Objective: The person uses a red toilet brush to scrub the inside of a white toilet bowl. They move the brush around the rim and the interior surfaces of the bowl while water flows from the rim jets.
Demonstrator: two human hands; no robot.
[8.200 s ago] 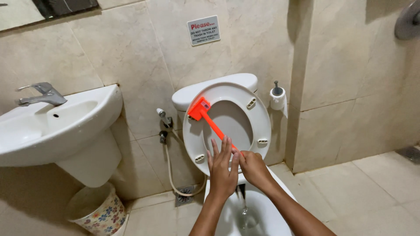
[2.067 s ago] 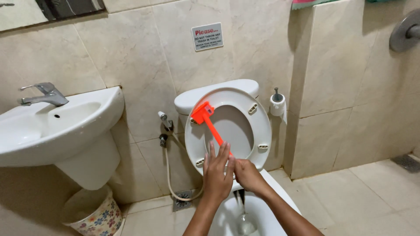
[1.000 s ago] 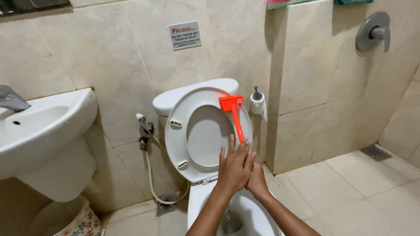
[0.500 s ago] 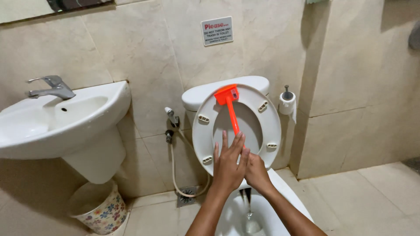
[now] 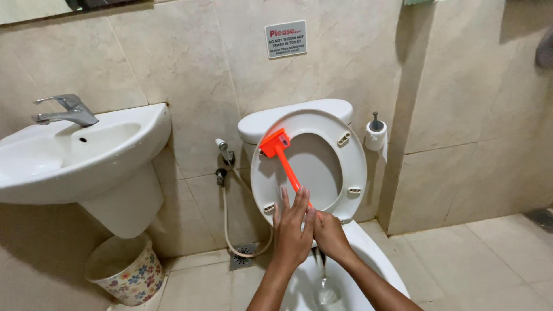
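The orange toilet brush handle (image 5: 286,165) is slanting up and to the left, its long axis running from the person's hands over the bowl to its flat, blocky orange end, which is lying in front of the raised seat's upper left rim. The lower part of the handle is passing between the two palms; below them a thin dark shaft is dropping toward the water in the toilet bowl (image 5: 368,253), where the brush end is too blurred to make out.

The left hand (image 5: 292,230) is standing upright with fingers straight and slightly fanned, palm pressing flat against the handle rather than wrapping it. The right hand (image 5: 328,233) is facing it from the other side, fingers curling in more, its grip closing around the handle as far as can be seen. Both forearms are reaching up from the bottom edge and converging over the bowl.

The handle is looking like smooth, glossy plastic. The raised seat (image 5: 314,167) is a white oval ring with small bumpers on its underside, leaning against the white ceramic cistern (image 5: 299,115). A white basin (image 5: 86,152) with a metal tap (image 5: 66,109) is hanging at left, above a floral bin (image 5: 129,270). A beige spray hose (image 5: 230,219) is looping down the glossy beige tiled wall, and a paper roll (image 5: 376,135) is sitting to the right.
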